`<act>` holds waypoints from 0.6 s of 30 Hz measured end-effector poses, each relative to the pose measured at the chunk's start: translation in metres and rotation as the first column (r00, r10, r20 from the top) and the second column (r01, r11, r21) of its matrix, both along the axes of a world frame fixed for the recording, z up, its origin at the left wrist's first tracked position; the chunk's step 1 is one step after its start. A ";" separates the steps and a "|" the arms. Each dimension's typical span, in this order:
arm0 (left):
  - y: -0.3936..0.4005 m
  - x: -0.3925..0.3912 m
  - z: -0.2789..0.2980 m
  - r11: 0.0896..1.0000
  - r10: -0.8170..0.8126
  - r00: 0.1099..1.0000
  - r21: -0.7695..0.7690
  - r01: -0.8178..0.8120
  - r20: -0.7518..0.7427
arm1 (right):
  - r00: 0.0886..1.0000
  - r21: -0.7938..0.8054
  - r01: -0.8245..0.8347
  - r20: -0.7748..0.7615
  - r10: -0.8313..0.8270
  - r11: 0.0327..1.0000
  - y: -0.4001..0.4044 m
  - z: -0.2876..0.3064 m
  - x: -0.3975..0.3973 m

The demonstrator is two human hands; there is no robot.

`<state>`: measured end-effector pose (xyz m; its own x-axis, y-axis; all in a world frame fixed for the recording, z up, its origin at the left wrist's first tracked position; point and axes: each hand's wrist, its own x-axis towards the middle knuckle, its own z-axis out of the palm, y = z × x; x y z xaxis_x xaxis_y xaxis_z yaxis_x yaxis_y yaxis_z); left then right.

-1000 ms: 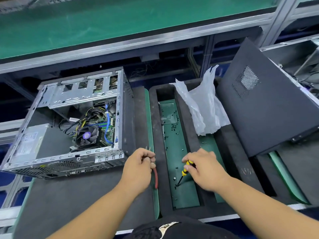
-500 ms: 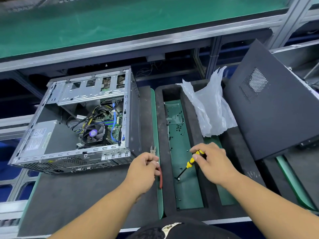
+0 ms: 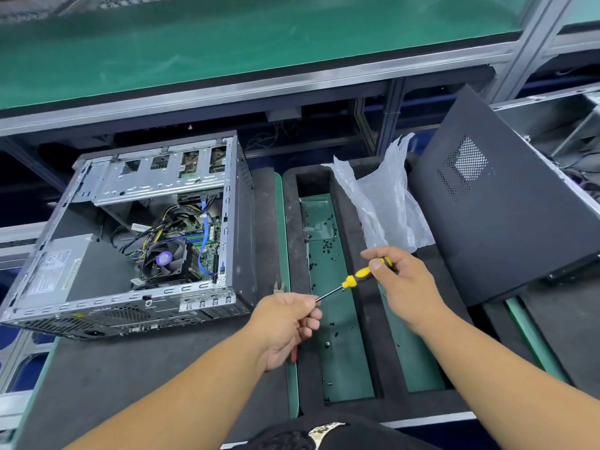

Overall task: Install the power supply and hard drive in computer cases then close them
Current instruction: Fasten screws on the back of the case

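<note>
Right hand (image 3: 409, 287) pinched the yellow-black handle of the screwdriver (image 3: 360, 277), thumb on top, fingers curled round it. Shaft ran toward 8 o'clock into the left hand (image 3: 285, 323), whose curled fingertips closed on the tip. My read: seating a screw on the bit, or steadying it; the screw itself was too small to see. Left hand also had a red-handled tool, likely pliers (image 3: 293, 354), tucked under the palm, metal nose poking out at 12 o'clock of the knuckles. Probably kept there to save a put-down.

Open computer case (image 3: 156, 241) lay on its side on the worktop (image 3: 130, 378), at 10 o'clock from the hands, open face up so the inside was reachable from above. Power supply (image 3: 61, 271) sat in the case's 8 o'clock corner, apparently in place. Fan, motherboard and blue and yellow-black cables showed beside it. Drive cage ran along the 12 o'clock side; couldn't tell whether a hard drive was in it.

Foam tray (image 3: 367, 345) just right of the case held loose black screws (image 3: 326, 246) scattered on its green floor, within easy reach of the bit. Clear plastic bag (image 3: 383, 206) slumped at its 1 o'clock end. Black side panel (image 3: 506, 203) was propped tilted at 2 o'clock, off the case, so closing wasn't done.

Writing: the PSU carried a spec label, print too small to read. No legible brand anywhere.
</note>
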<state>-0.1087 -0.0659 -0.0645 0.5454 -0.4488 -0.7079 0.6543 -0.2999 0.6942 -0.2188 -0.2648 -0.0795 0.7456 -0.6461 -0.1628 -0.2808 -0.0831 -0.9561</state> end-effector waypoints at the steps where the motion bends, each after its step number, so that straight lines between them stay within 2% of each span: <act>1: 0.000 0.000 -0.001 0.999 0.042 0.999 0.029 -0.043 0.014 | 1.000 -0.005 0.007 -0.013 -0.007 1.000 0.001 -0.005 0.000; 4: 0.005 0.000 -0.007 0.978 0.135 0.987 0.147 -0.146 0.085 | 0.997 -0.040 0.053 -0.052 -0.056 0.998 0.004 -0.018 -0.002; 6: 0.009 0.000 -0.010 0.963 0.133 0.984 0.221 -0.156 0.115 | 0.992 -0.209 0.000 -0.123 -0.026 0.978 0.005 -0.025 -0.006; 8: 0.011 -0.001 -0.010 0.958 0.108 0.990 0.256 -0.128 0.092 | 0.960 -0.464 -0.191 -0.271 0.067 0.865 0.007 -0.032 -0.010; 10: 0.012 -0.001 -0.009 0.962 0.105 0.993 0.248 -0.116 0.059 | 0.926 -0.584 -0.326 -0.357 0.125 0.744 0.013 -0.039 -0.010; 14: 0.013 0.001 -0.007 0.968 0.145 0.989 0.207 -0.139 -0.015 | 0.886 -0.632 -0.426 -0.436 0.158 0.647 0.025 -0.044 -0.005; 18: 0.015 0.003 -0.007 0.971 0.173 0.982 0.181 -0.156 -0.079 | 0.865 -0.637 -0.465 -0.473 0.165 0.615 0.026 -0.042 -0.002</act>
